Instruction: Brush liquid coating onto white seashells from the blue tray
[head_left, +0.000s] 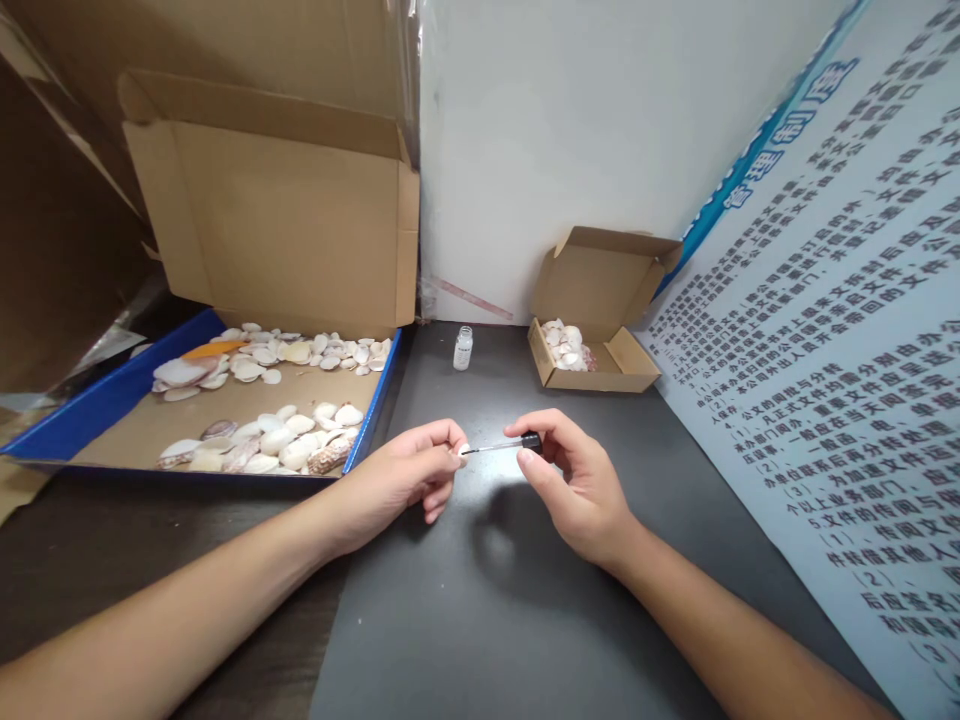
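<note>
L hand (416,470) pinches shell (463,451), maybe; R hand (574,480) pinches brush (501,446).

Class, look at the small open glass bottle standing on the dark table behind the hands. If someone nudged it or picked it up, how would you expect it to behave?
The small bottle stands upright with no cap, so a nudge would probably tip it and spill any contents. It looks like clear glass: likely rigid, smooth, somewhat slippery and breakable. Being round, it would probably roll on the table once on its side.
</note>
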